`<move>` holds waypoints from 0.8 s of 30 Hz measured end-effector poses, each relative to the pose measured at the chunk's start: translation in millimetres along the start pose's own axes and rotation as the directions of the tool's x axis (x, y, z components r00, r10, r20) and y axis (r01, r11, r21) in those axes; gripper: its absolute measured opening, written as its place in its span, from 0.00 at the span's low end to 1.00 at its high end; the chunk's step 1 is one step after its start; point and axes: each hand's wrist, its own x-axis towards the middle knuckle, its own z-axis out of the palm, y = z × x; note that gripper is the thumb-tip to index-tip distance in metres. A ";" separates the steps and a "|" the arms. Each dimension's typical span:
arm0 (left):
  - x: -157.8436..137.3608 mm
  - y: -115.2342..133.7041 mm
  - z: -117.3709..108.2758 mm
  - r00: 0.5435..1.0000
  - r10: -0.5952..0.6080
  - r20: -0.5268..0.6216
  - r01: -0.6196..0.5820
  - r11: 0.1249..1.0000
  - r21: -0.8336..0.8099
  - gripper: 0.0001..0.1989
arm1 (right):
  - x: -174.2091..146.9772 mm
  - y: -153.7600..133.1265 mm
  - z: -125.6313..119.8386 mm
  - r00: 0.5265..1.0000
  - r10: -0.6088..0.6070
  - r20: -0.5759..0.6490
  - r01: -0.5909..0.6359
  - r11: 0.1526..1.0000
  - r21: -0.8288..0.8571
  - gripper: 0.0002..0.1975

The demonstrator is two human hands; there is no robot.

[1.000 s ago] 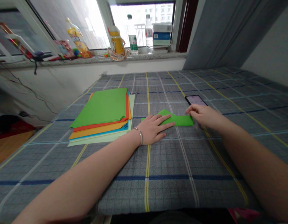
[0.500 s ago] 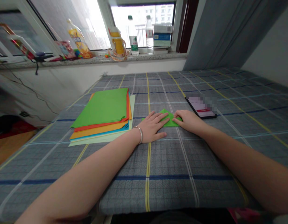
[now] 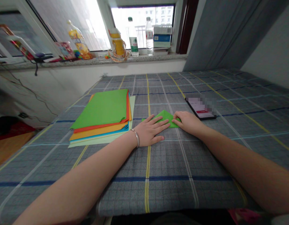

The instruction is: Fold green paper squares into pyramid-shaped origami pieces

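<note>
A folded piece of green paper [image 3: 164,114] lies on the checked cloth, its upper edge rising to a point. My left hand [image 3: 150,130] rests flat on its left part, fingers spread and palm down, with a silver bangle at the wrist. The right corner of the paper is pinched between the thumb and curled fingers of my right hand [image 3: 185,121]. Both hands hide parts of the paper, so its full outline does not show.
Left of my hands is a stack of coloured paper [image 3: 102,107], green on top. A phone [image 3: 200,108] lies to the right. Behind, a windowsill [image 3: 99,59] holds bottles, a yellow cup [image 3: 118,45] and boxes [image 3: 162,37]. The checked cloth [image 3: 167,162] covers the surface.
My left hand has slid slightly left and toward me, its fingers spread a little wider, uncovering more of the green paper. My right hand keeps its pinch at the right corner.
</note>
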 end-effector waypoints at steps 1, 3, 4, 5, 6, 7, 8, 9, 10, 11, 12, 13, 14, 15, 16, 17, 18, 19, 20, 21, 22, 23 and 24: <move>-0.4 -0.7 0.0 1.000 -0.005 0.019 0.006 1.000 -0.019 0.31 | -0.1 0.2 0.2 1.000 -0.001 -0.002 0.001 1.000 0.009 0.07; -0.3 -2.1 -0.3 0.999 -0.007 0.045 0.010 0.998 -0.060 0.32 | -0.2 0.9 0.8 1.000 -0.004 -0.009 0.004 0.999 0.035 0.06; 0.0 -2.9 -0.5 0.999 -0.004 0.047 0.008 0.997 -0.081 0.32 | -0.2 1.4 1.3 1.000 -0.006 -0.016 0.006 0.999 0.049 0.06; 0.4 -3.6 -0.8 0.999 -0.002 0.044 0.007 0.995 -0.102 0.32 | -0.1 2.2 1.8 1.000 -0.010 -0.025 0.012 0.998 0.061 0.05; 0.8 -4.2 -1.2 0.999 -0.004 0.039 0.009 0.992 -0.122 0.31 | 0.0 3.4 2.4 0.999 -0.019 -0.037 0.021 0.997 0.071 0.05; 1.2 -4.7 -1.6 0.999 -0.010 0.037 0.015 0.990 -0.141 0.31 | 0.0 5.0 2.9 0.998 -0.030 -0.051 0.034 0.996 0.077 0.05; 1.6 -5.1 -2.1 0.999 -0.019 0.040 0.025 0.987 -0.159 0.30 | 0.1 7.1 3.2 0.997 -0.046 -0.067 0.051 0.995 0.081 0.06; 1.9 -5.4 -2.6 0.999 -0.028 0.046 0.035 0.984 -0.174 0.29 | 0.0 9.5 3.1 0.994 -0.067 -0.082 0.074 0.994 0.082 0.06; 2.2 -5.5 -3.1 0.998 -0.033 0.053 0.042 0.982 -0.187 0.29 | -0.3 12.1 2.5 0.991 -0.090 -0.097 0.098 0.992 0.081 0.06; 2.4 -5.7 -3.5 0.998 -0.033 0.059 0.044 0.980 -0.196 0.29 | -0.9 14.6 1.4 0.987 -0.113 -0.116 0.123 0.990 0.074 0.07; 2.6 -5.7 -3.9 0.998 -0.029 0.061 0.041 0.979 -0.202 0.28 | -1.7 16.6 -0.3 0.981 -0.139 -0.136 0.148 0.987 0.059 0.08; 2.7 -5.8 -4.1 0.998 -0.024 0.062 0.036 0.978 -0.206 0.28 | -2.8 17.9 -2.4 0.973 -0.171 -0.155 0.179 0.983 0.039 0.10; 2.8 -5.9 -4.2 0.998 -0.022 0.061 0.034 0.977 -0.209 0.28 | -4.1 18.2 -4.6 0.963 -0.207 -0.173 0.213 0.977 0.014 0.10; 2.8 -6.0 -4.1 0.998 -0.022 0.062 0.035 0.977 -0.211 0.28 | -5.5 17.3 -6.8 0.950 -0.255 -0.181 0.258 0.966 -0.012 0.10; 2.7 -6.1 -3.8 0.998 -0.024 0.061 0.037 0.977 -0.212 0.28 | -6.9 15.1 -8.8 0.934 -0.310 -0.179 0.310 0.950 -0.027 0.10; 2.6 -6.2 -3.3 0.998 -0.026 0.059 0.038 0.976 -0.212 0.29 | -8.3 12.0 -10.2 0.916 -0.368 -0.160 0.369 0.929 -0.025 0.10; 2.4 -6.3 -2.7 0.998 -0.026 0.053 0.037 0.977 -0.212 0.29 | -9.6 8.2 -11.0 0.896 -0.426 -0.128 0.428 0.904 -0.014 0.09; 2.1 -6.4 -2.0 0.999 -0.025 0.044 0.033 0.977 -0.211 0.29 | -10.6 4.2 -11.3 0.878 -0.467 -0.102 0.469 0.883 -0.002 0.10; 1.9 -6.4 -1.2 0.999 -0.022 0.033 0.029 0.977 -0.211 0.30 | -11.5 0.3 -11.2 0.867 -0.490 -0.093 0.492 0.871 -0.001 0.10; 1.7 -6.2 -0.5 0.999 -0.022 0.023 0.026 0.978 -0.209 0.30 | -12.3 -3.0 -10.8 0.859 -0.505 -0.087 0.507 0.862 -0.001 0.10; 1.5 -6.0 0.0 1.000 -0.025 0.017 0.028 0.978 -0.206 0.30 | -12.9 -5.6 -10.3 0.853 -0.514 -0.085 0.516 0.857 -0.004 0.10; 1.4 -5.7 0.3 0.999 -0.029 0.017 0.032 0.979 -0.202 0.30 | -13.5 -7.4 -10.0 0.850 -0.519 -0.084 0.521 0.854 -0.008 0.11; 1.3 -5.4 0.4 0.999 -0.034 0.020 0.037 0.980 -0.197 0.30 | -14.1 -8.5 -9.8 0.849 -0.523 -0.080 0.523 0.852 -0.012 0.11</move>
